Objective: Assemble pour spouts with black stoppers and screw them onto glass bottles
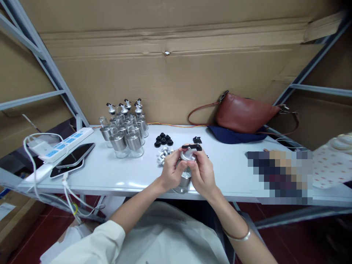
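Left hand [172,171] and right hand [203,174]: fingers and thumbs pinching a silver pourer with black flap [188,154] from either side, at the neck of a clear glass bottle with steel sleeve [186,180], near edge, centre. Clustered sleeved glass bottles [118,142], far left: several topped with pourers; contents indiscernible. White power strip with blue sockets [68,144], left. Round black plastic stoppers [162,140], centre. Shiny silver pieces [162,157], partly behind left hand. Brown leather handbag [244,114], far right, upon navy-blue fabric cap [232,136].
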Demonstrator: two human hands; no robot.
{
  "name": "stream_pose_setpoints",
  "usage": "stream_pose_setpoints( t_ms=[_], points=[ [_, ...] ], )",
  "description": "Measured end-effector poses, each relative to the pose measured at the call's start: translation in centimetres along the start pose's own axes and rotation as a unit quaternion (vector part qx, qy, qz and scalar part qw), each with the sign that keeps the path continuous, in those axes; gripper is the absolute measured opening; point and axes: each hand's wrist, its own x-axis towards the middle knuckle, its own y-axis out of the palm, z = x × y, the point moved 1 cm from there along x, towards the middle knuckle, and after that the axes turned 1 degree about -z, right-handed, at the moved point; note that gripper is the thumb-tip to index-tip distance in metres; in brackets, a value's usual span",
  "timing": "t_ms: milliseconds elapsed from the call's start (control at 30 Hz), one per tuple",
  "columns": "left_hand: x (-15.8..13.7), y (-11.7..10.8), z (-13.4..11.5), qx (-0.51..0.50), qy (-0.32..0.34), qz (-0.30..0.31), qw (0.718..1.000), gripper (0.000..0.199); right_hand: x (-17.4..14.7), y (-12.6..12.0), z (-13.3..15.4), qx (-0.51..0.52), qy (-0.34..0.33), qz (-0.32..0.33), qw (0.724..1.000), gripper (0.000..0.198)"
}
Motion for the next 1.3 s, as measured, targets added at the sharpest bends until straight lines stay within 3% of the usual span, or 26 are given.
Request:
stream_pose_setpoints(
  t_ms=[400, 733, 900, 1033, 1133, 1233, 1300],
  points=[
    [-0.2, 0.1, 0.3, -0.005, -0.039, -0.003, 0.999, 0.052, 0.8, -0.3, 0.7, 0.012, 0.058, 0.005, 0.998, 0.034],
    [0.1, 0.1, -0.3, -0.008, -0.033, 0.006, 0.999, 0.052, 1.2, -0.2, 0.9, 0.116, 0.147, -0.009, 0.982, 0.035],
    [-0.2, -0.2, -0.6, -0.001, -0.027, 0.019, 0.999, 0.048, 1.2, -0.1, 1.3, 0.212, 0.225, -0.014, 0.951, 0.04],
    [-0.7, -0.6, -1.6, 0.006, -0.024, 0.034, 0.999, 0.05, 1.8, 0.0, 1.8, 0.31, 0.317, -0.031, 0.896, 0.044],
    [-1.2, -1.5, -2.6, 0.001, -0.006, 0.065, 0.998, 0.05, 2.1, -0.4, 2.0, 0.375, 0.33, -0.078, 0.863, 0.045],
    [-1.6, -4.0, -3.6, 0.005, -0.009, 0.056, 0.998, 0.046, 1.4, -1.3, 1.4, 0.371, 0.31, -0.076, 0.872, 0.04],
    [-1.9, -6.6, -4.1, 0.004, -0.042, 0.015, 0.999, 0.046, 0.1, -2.0, 0.4, 0.34, 0.319, -0.064, 0.883, 0.038]
  ],
)
